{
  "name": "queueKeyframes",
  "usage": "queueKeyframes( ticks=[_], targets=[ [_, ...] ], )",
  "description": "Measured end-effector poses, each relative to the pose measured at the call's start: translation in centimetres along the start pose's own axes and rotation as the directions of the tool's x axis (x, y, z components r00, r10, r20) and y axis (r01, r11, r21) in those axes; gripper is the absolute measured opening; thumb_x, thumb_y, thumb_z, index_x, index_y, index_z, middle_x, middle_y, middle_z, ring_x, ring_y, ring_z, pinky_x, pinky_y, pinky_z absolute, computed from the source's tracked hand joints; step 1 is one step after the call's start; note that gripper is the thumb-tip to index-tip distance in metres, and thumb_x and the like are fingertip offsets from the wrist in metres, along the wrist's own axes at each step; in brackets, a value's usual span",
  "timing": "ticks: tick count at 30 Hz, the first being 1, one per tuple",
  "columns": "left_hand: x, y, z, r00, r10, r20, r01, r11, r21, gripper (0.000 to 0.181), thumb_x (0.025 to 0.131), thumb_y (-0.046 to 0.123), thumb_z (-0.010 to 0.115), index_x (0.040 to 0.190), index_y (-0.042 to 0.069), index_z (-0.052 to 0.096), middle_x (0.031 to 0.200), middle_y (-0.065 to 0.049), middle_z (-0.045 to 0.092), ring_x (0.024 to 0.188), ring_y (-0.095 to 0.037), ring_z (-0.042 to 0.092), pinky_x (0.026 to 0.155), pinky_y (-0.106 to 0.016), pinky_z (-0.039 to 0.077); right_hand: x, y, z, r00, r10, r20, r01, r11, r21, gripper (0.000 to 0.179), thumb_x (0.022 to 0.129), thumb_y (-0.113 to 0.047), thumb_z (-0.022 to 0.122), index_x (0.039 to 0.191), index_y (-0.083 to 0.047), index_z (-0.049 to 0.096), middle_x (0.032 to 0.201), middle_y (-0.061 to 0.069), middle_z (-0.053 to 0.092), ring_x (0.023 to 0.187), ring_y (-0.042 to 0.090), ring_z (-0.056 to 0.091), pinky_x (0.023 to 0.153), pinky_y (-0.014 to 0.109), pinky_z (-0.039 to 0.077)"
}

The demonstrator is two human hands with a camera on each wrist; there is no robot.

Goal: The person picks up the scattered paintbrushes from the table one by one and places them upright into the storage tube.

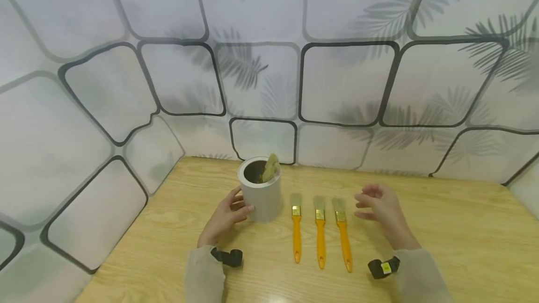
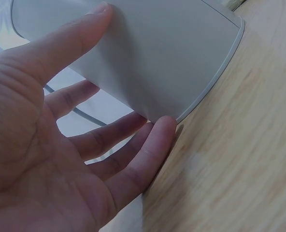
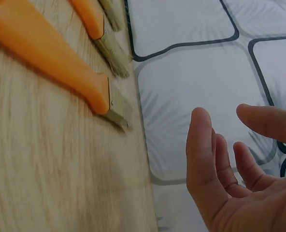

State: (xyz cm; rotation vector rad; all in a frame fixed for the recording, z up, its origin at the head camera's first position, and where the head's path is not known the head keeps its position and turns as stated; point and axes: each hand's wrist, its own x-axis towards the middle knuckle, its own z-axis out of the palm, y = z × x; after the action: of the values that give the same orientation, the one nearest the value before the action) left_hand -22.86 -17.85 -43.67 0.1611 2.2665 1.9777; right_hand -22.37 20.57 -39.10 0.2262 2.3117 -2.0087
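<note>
On the wooden tabletop point(image 1: 463, 228), close to the wall, a light grey can point(image 1: 265, 202) is stood upright, left of a row of brushes. Its mouth is uncovered and its inside is dark; a greenish-tan piece point(image 1: 271, 168) is stuck up past the rim at the right, material can't be told. The can is held at its left side by the left hand point(image 1: 229, 214): thumb laid against the near side, the other fingers spread apart around the far side, little finger down by the base edge in the left wrist view.

Just right of the can, three paintbrushes are laid flat, apart from each other: left brush point(image 1: 296, 230), middle brush point(image 1: 320, 233), right brush point(image 1: 343, 235). All are orange-handled with gold-coloured ferrules; bristles are pointed at the wall, handles toward the person. The right brush is slightly slanted.

Beside the right brush, the right hand point(image 1: 381, 207) is raised, nothing held; fingers are loosely bent, thumb and index finger well parted. Black wrist devices point(image 1: 382, 268) are worn at both wrists, by the pale sleeves point(image 1: 205, 272). Behind, the wall point(image 1: 261, 83) is covered with dark-outlined blocks and grey leaf prints.
</note>
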Motion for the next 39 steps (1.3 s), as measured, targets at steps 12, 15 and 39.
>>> queueKeyframes(
  ticks=[12,15,39],
  targets=[
    [-0.1,0.5,0.0,1.0,-0.018,-0.005,0.018,1.0,-0.012,0.073,0.096,0.007,0.07,0.158,0.004,0.032,0.147,-0.031,0.043,0.131,-0.048,0.048,0.095,-0.053,0.053,0.2,1.7,-0.8,0.991,0.089,0.096,-0.077,0.99,-0.116,0.044,0.096,-0.005,0.064,0.127,0.015,0.039,0.107,0.018,0.061,0.081,0.018,0.067,0.067,0.037,0.062],
    [0.0,0.4,0.0,1.0,-0.011,-0.003,0.011,1.0,-0.007,0.073,0.096,0.007,0.07,0.158,0.004,0.032,0.146,-0.032,0.043,0.131,-0.048,0.048,0.095,-0.053,0.053,0.2,2.3,-0.6,0.985,0.114,0.126,-0.098,0.987,-0.128,0.045,0.095,-0.004,0.065,0.126,0.015,0.039,0.104,0.018,0.062,0.079,0.018,0.067,0.065,0.038,0.062],
    [0.1,-0.1,0.1,1.0,-0.014,-0.003,0.014,1.0,-0.01,0.075,0.096,0.009,0.072,0.159,0.006,0.031,0.147,-0.031,0.042,0.131,-0.049,0.048,0.096,-0.053,0.052,-0.3,2.8,2.2,0.981,0.158,0.116,-0.109,0.931,-0.348,0.046,0.084,-0.001,0.076,0.116,0.017,0.048,0.095,0.02,0.056,0.074,0.022,0.062,0.061,0.034,0.061]
  ],
)
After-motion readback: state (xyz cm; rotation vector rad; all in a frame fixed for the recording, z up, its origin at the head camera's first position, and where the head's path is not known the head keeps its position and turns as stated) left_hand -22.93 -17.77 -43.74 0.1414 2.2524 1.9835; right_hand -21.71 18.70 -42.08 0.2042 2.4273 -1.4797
